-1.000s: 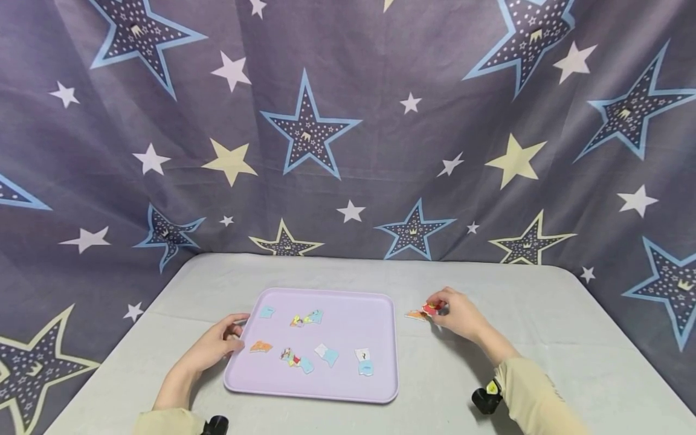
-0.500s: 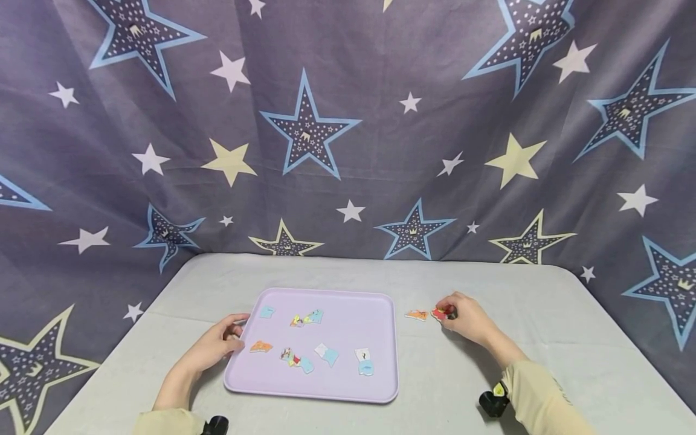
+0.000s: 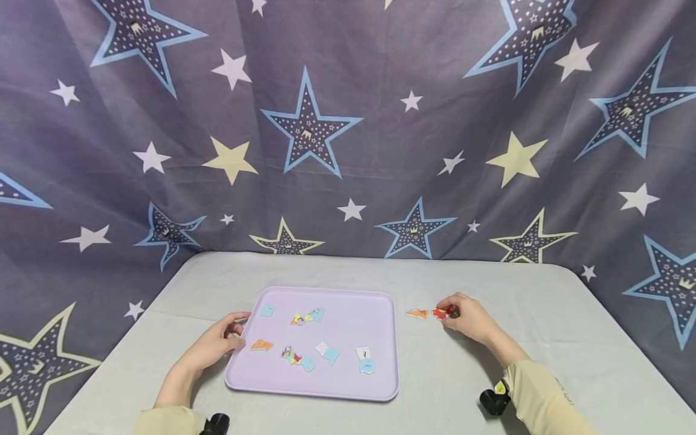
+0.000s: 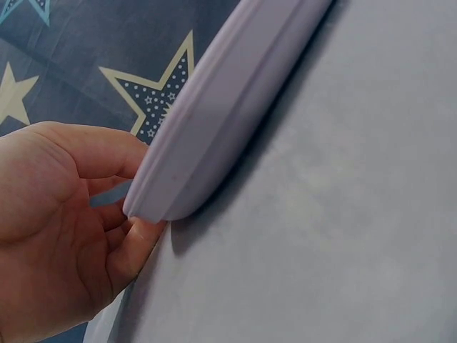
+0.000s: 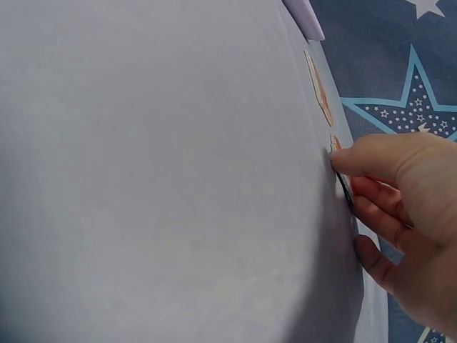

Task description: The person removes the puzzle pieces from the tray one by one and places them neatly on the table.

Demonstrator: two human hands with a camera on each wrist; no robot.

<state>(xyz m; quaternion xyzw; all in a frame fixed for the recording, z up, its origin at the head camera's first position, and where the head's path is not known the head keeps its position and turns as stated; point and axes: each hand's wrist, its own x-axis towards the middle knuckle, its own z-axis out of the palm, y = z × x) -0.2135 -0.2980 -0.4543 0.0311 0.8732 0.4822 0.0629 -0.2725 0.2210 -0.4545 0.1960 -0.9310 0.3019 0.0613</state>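
Observation:
My left hand [image 3: 213, 345] is at the left edge of a lilac tray [image 3: 353, 308], its thumb and index finger touching the rim. In the left wrist view the fingertips are partly behind the tray's rim [image 4: 207, 136]. To the right of the tray, my right hand [image 3: 472, 318] pinches a red puzzle piece [image 3: 439, 313] low over the grey table. Just left of it lies an orange puzzle piece [image 3: 417, 313], with a small gap between the two. The right wrist view shows both pieces edge-on, the red one partly covered by my thumb [image 5: 350, 158].
Several puzzle pieces lie on the tray, among them an orange one [image 3: 261, 344], a white and blue pair [image 3: 365, 360] and a figure in red [image 3: 296, 357]. Behind the table [image 3: 348, 269] hangs a dark curtain [image 3: 375, 163] with stars.
My right hand has shifted slightly right with the red piece, moving it off the orange piece to lie beside it. During the last half second little moves. My left hand stays at the tray.

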